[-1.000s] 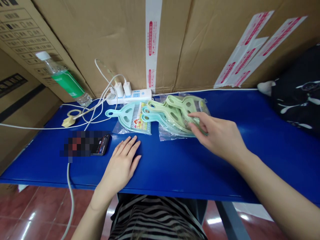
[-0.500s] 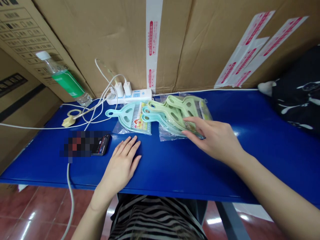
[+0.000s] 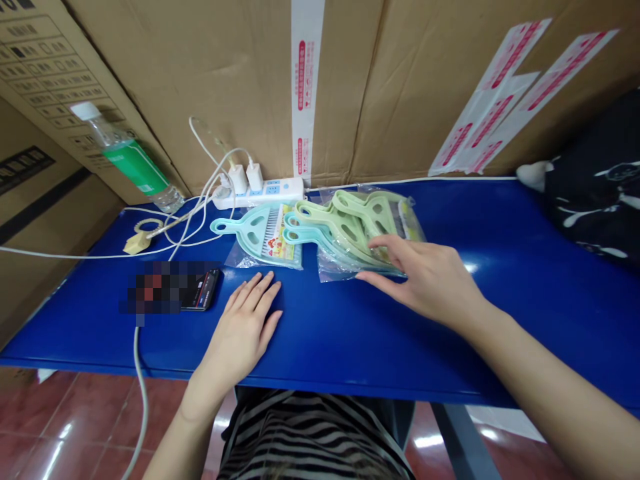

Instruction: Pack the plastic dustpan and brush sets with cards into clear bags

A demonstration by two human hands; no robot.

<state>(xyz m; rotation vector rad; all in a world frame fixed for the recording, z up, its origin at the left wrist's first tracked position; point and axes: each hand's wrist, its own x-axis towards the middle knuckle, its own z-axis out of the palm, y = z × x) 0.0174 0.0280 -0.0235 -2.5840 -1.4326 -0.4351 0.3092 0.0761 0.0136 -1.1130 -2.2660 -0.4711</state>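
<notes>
My right hand [image 3: 425,277] rests on the near edge of a stack of bagged green and teal mini dustpan sets [image 3: 350,230] on the blue table [image 3: 350,333]. Its fingers are stretched out over the plastic bag, gripping nothing. My left hand [image 3: 245,327] lies flat on the table, palm down and fingers extended, in front of a single bagged light-blue dustpan set [image 3: 263,237]. A phone [image 3: 200,290] lies just left of my left hand.
A white power strip [image 3: 260,193] with chargers and cables sits at the back against cardboard boxes [image 3: 225,73]. A water bottle [image 3: 127,157] leans at the back left. A dark patterned bag [image 3: 595,180] occupies the right end. A cable hangs over the front edge.
My right hand has slid toward me and slightly left along the stack of bagged dustpans, fingers flattening onto its near edge. My left hand has not moved.
</notes>
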